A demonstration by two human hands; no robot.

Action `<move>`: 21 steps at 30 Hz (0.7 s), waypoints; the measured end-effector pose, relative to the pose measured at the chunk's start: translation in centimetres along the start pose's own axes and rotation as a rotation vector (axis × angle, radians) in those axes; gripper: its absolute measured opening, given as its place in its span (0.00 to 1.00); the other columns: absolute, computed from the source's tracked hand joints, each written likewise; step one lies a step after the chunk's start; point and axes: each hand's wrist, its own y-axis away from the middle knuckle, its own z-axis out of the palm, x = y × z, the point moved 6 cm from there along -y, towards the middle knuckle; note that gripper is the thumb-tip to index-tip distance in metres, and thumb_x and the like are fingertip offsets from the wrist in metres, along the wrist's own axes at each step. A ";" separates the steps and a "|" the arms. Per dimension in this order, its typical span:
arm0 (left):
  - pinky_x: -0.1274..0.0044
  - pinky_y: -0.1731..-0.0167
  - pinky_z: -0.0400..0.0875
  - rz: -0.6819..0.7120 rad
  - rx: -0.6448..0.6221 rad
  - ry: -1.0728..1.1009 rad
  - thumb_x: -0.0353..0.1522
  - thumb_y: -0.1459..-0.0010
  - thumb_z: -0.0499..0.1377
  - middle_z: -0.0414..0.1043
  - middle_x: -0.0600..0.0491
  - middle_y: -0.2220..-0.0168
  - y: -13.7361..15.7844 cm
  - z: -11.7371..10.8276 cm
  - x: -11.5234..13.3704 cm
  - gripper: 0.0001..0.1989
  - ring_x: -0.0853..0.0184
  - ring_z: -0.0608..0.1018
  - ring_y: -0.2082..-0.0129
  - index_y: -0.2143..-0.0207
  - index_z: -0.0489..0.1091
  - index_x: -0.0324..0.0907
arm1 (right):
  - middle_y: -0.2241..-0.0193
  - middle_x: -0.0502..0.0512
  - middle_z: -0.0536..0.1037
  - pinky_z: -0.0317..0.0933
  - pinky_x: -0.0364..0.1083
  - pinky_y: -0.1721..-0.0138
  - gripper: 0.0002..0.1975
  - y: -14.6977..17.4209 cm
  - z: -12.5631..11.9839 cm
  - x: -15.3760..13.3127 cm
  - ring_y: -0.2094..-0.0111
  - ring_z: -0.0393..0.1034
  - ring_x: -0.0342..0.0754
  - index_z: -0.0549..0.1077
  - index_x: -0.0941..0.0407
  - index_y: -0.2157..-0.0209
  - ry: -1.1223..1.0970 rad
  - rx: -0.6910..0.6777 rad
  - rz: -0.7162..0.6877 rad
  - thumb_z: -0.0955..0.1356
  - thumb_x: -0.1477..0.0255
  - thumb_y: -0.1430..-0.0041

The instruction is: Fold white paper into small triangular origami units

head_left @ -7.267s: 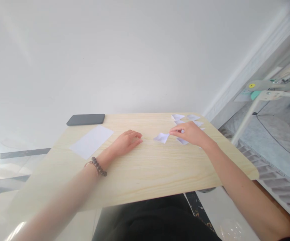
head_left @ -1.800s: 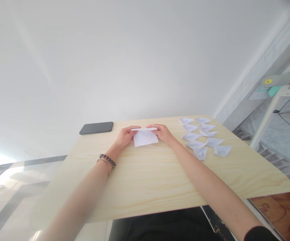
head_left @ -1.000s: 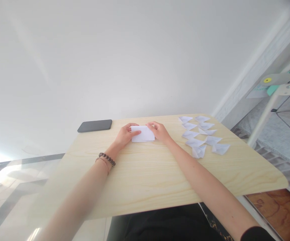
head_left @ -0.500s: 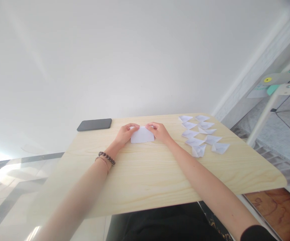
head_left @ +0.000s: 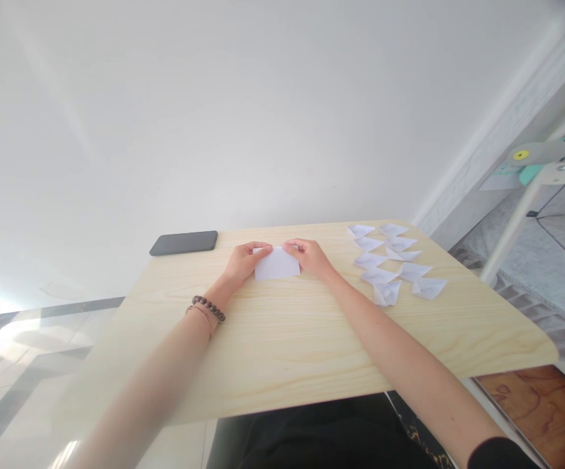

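Note:
A white rectangular sheet of paper [head_left: 277, 265] is held between my two hands above the middle of the table. My left hand [head_left: 245, 262] pinches its upper left part, thumb on the near face and fingers behind. At the upper right part, my right hand [head_left: 310, 255] grips it the same way. Both thumbs lie near the top edge, a short gap apart. The fingers behind the paper are partly hidden. To the right of my hands lie several folded white paper boats [head_left: 370, 260] in two rough columns.
A dark phone [head_left: 183, 243] lies at the table's far left corner. The pale wooden table [head_left: 282, 352] meets a white wall [head_left: 273, 117] at its back. Beyond the right edge stands a white metal frame [head_left: 517, 221].
The paper's lower edge has tilted very slightly and looks straighter. Both hands keep their hold in nearly the same place, and the folded papers have not moved.

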 end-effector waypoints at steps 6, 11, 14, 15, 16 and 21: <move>0.79 0.76 0.65 0.002 0.030 -0.001 0.43 0.61 0.63 0.73 0.49 0.69 0.1 -0.1 0.1 0.23 0.68 0.73 0.73 0.64 0.71 0.38 | 0.74 0.52 0.74 0.56 0.40 0.78 0.19 0.0 -0.1 -0.3 0.76 0.65 0.42 0.73 0.58 0.66 0.009 0.009 -0.039 0.63 0.57 0.50; 0.78 0.75 0.64 -0.009 -0.002 -0.085 0.44 0.59 0.61 0.74 0.49 0.68 0.2 0.1 0.2 0.22 0.67 0.73 0.71 0.65 0.73 0.38 | 0.75 0.52 0.74 0.56 0.40 0.79 0.19 0.1 0.1 -0.1 0.77 0.65 0.42 0.73 0.57 0.67 -0.027 -0.021 -0.015 0.63 0.57 0.51; 0.78 0.75 0.64 -0.022 -0.012 -0.137 0.46 0.59 0.61 0.74 0.49 0.69 0.3 0.2 0.3 0.22 0.67 0.73 0.72 0.67 0.74 0.38 | 0.72 0.53 0.75 0.58 0.41 0.76 0.18 0.2 0.2 -0.3 0.76 0.66 0.43 0.73 0.57 0.67 -0.026 -0.037 -0.036 0.63 0.58 0.50; 0.78 0.75 0.64 -0.024 -0.013 -0.143 0.46 0.59 0.61 0.74 0.50 0.70 0.4 0.2 0.3 0.21 0.67 0.72 0.73 0.68 0.74 0.38 | 0.71 0.52 0.75 0.58 0.41 0.75 0.17 0.2 0.2 -0.5 0.75 0.66 0.43 0.73 0.56 0.67 -0.009 -0.035 -0.053 0.63 0.59 0.50; 0.78 0.76 0.64 -0.024 -0.014 -0.146 0.46 0.60 0.61 0.74 0.50 0.70 0.4 0.3 0.3 0.21 0.67 0.72 0.73 0.68 0.74 0.38 | 0.71 0.52 0.76 0.58 0.41 0.74 0.16 0.2 0.2 -0.7 0.74 0.66 0.43 0.74 0.56 0.68 0.015 -0.027 -0.074 0.63 0.60 0.50; 0.79 0.77 0.63 0.011 -0.014 -0.181 0.45 0.59 0.61 0.74 0.51 0.72 0.8 0.7 0.6 0.21 0.68 0.72 0.74 0.69 0.74 0.38 | 0.71 0.52 0.76 0.58 0.41 0.69 0.12 0.3 0.5 -1.6 0.69 0.68 0.44 0.73 0.57 0.72 0.075 0.026 -0.135 0.64 0.64 0.50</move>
